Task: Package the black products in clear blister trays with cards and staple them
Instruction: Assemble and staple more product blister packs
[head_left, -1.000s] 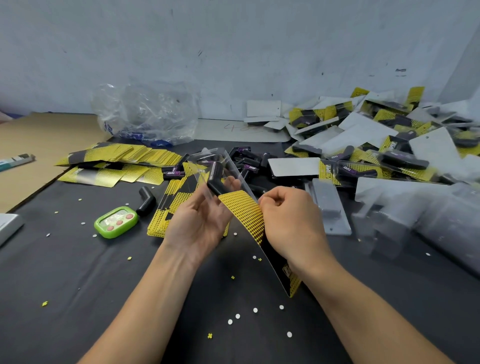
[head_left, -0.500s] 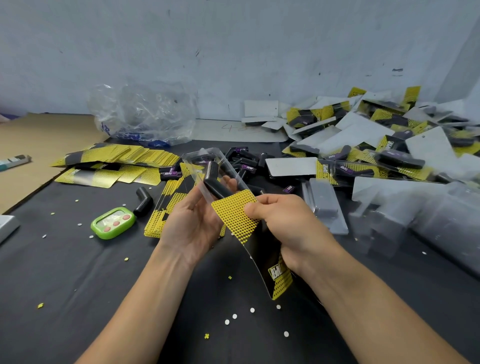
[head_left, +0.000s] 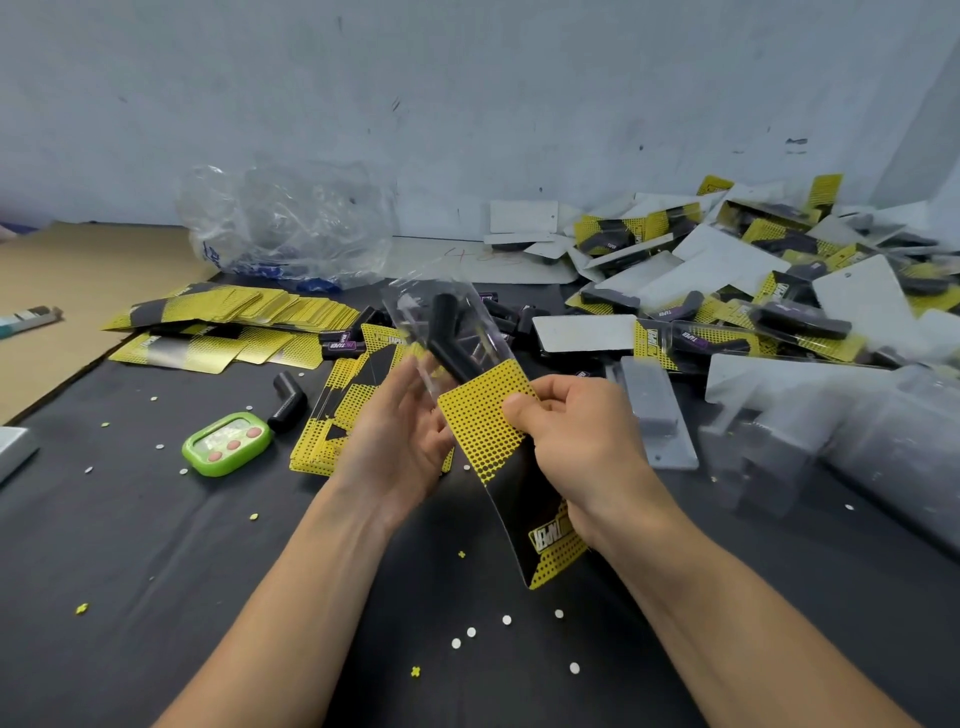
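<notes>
- L hand (head_left: 400, 447): fingers curled round clear blister tray (head_left: 415, 306) w/ black product (head_left: 448, 332) inside, held above table (head_left: 156, 545).
- R hand (head_left: 582, 447): thumb & fingers pinch yellow-black card (head_left: 483, 431); card's upper end meets tray's lower end.

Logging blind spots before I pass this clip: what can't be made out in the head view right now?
- Head view: whether the card is already inside the clear blister tray; the right hand and blurred plastic hide the joint.
- Left hand: far fingers hidden by tray and card.
- Grey object: cut off by the left edge.
- Clear tray stack, right: blurred.
</notes>
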